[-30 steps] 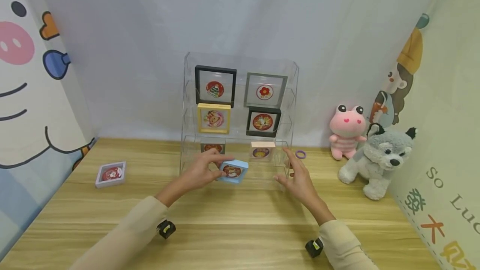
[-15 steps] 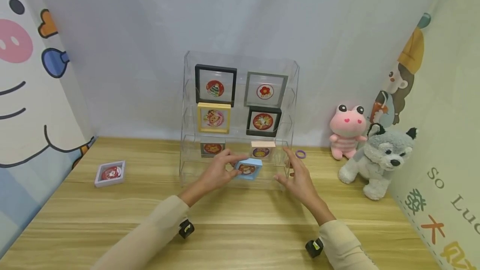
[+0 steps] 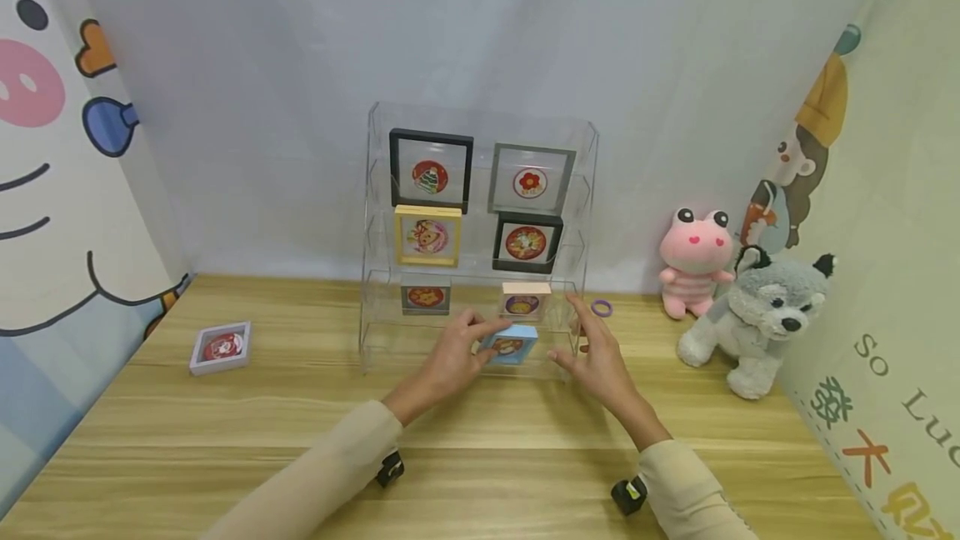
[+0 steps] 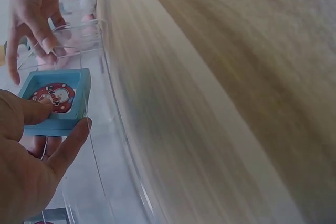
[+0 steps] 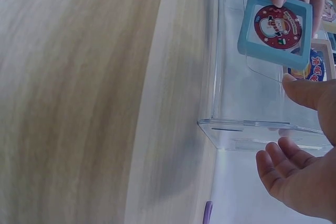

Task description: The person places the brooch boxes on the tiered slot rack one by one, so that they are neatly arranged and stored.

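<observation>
In the head view a clear acrylic display rack [image 3: 480, 269] stands in tiers on the wooden table. My left hand [image 3: 450, 357] pinches a small light-blue frame [image 3: 513, 345], thumb over its front and fingers behind. A red round picture [image 4: 55, 97] shows inside it. The frame is slightly tilted at the rack's lowest tier, below a pale pink frame [image 3: 525, 300]. My right hand [image 3: 596, 357] stays at the rack's right side panel [image 5: 262, 125], thumb [image 5: 304, 92] inside and relaxed fingers [image 5: 286, 163] outside, with a gap between them.
Higher tiers bear black [image 3: 431, 136], grey [image 3: 532, 148] and yellow [image 3: 427, 213] frames. A lilac frame [image 3: 220, 353] lies at the table's left. Right of the rack are a purple ring [image 3: 602, 308], a pink frog plush [image 3: 696, 261] and a grey dog plush [image 3: 757, 319].
My left hand has carried the light-blue frame to the right along the rack's front, then slightly lower. My right hand has stayed in place.
</observation>
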`<state>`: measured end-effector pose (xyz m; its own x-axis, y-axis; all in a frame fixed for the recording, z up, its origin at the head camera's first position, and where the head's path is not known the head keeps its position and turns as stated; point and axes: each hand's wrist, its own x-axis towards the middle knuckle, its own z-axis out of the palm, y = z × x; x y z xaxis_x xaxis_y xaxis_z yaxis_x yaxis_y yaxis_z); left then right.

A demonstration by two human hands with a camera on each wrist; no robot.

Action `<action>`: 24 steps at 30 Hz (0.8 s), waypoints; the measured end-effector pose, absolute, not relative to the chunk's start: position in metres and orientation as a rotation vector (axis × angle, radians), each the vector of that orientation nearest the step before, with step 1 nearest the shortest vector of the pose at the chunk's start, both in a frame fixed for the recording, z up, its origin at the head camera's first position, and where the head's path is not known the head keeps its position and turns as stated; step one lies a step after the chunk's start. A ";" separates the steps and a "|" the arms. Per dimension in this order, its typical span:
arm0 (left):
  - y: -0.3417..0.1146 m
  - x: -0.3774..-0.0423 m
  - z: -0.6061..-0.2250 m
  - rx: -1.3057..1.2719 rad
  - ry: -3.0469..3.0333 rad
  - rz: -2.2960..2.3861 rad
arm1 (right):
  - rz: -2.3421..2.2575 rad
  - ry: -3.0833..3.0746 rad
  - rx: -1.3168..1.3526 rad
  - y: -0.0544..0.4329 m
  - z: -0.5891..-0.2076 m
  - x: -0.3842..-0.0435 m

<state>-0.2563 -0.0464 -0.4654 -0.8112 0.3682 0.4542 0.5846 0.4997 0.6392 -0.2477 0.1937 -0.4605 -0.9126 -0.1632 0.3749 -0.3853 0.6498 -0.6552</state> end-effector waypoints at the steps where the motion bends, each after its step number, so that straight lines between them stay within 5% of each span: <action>1: -0.046 -0.256 -0.466 -0.811 -2.487 -1.192 | 1.121 -2.586 0.442 0.194 -0.461 -0.248; 24: -0.042 -0.256 -0.471 -0.768 -2.596 -1.025 | 1.122 -2.599 0.433 0.193 -0.460 -0.247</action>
